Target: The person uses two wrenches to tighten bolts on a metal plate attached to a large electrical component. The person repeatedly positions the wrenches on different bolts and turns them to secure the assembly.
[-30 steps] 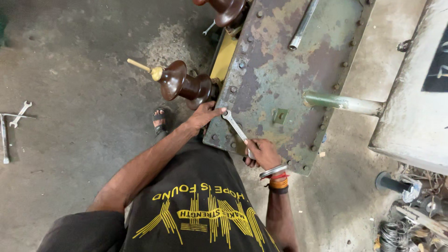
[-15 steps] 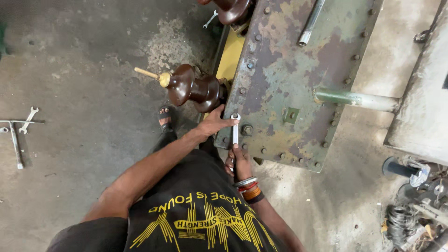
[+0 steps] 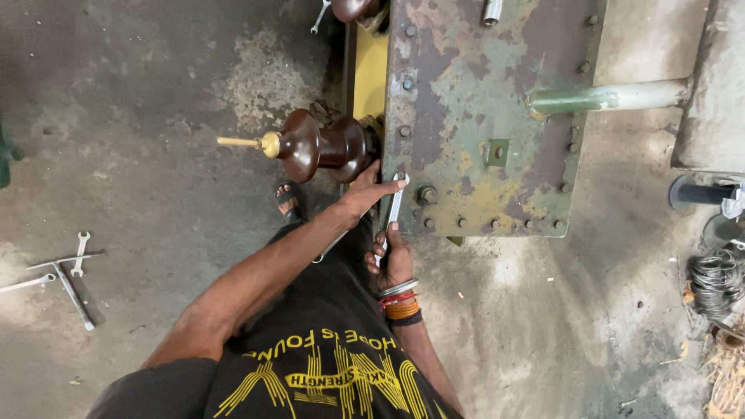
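Stained workshop floor, daylight from above

I see a grey concrete floor (image 3: 155,93) with pale blotches, spare spanners (image 3: 66,271) lying at left, wire coils (image 3: 715,281) at right.
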Motion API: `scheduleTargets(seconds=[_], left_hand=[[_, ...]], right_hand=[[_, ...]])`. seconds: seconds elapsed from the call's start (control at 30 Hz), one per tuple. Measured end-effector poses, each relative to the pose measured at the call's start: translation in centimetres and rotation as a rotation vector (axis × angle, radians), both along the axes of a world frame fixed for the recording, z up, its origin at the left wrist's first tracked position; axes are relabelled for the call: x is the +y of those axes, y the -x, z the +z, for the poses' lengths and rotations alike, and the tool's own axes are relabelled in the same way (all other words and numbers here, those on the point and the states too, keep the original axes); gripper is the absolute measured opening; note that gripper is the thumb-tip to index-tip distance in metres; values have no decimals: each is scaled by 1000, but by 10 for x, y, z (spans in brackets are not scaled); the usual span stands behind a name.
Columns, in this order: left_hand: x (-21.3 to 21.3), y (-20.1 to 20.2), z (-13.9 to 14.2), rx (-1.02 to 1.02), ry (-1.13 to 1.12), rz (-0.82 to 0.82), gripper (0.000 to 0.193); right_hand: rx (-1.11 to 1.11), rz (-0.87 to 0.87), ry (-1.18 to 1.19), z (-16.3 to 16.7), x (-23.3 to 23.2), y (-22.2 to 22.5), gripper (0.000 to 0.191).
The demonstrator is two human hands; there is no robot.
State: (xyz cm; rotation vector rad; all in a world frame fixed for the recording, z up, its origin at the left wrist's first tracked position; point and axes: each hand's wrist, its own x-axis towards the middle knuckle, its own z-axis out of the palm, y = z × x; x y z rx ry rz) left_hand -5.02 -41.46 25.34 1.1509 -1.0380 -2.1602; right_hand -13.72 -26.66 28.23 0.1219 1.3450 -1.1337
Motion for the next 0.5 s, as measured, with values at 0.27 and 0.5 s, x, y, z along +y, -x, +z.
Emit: scheduleTargets(seconds=[0.27, 0.5], left_hand=[[72, -85, -37, 147, 86, -233, 63], [114, -144, -83, -74, 209, -498, 63]], right_hand=[[114, 114, -131, 11, 0, -8, 60], [-10, -86, -111, 2, -12, -48, 62]])
